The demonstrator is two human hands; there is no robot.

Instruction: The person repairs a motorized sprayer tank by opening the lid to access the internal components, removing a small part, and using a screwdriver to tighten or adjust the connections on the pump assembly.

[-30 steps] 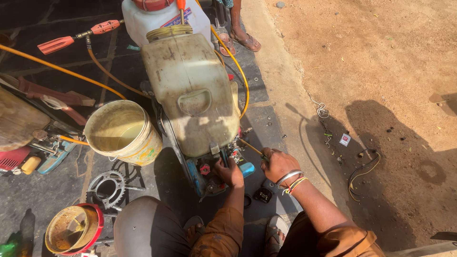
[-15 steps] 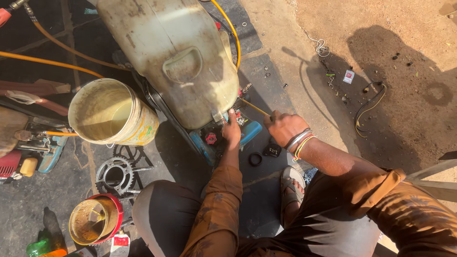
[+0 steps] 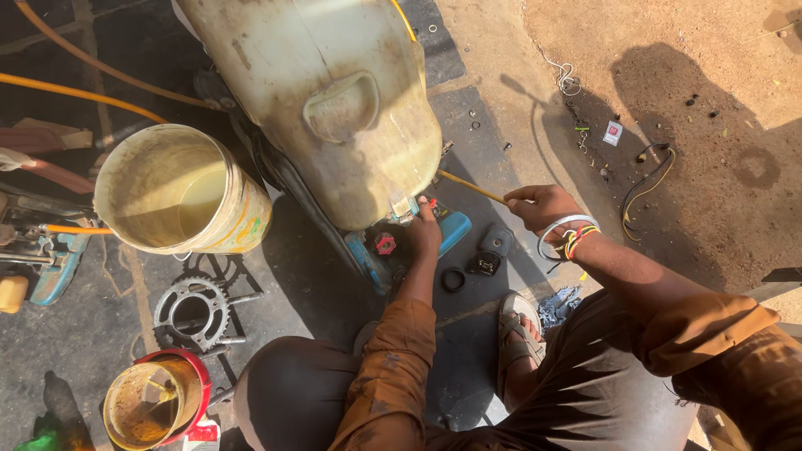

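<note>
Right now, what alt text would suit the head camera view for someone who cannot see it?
A seated person's left hand reaches under a dirty cream tank by a red knob, while the right hand pinches a thin yellow hose. A yellowish bucket and a sprocket sit nearby on the dark ground.

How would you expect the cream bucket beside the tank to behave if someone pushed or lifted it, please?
The cream bucket looks partly filled with murky liquid, so it is probably heavy for its size. It already leans, so a push may slosh or spill the contents. Its grimy wall could be slippery to grip.
</note>
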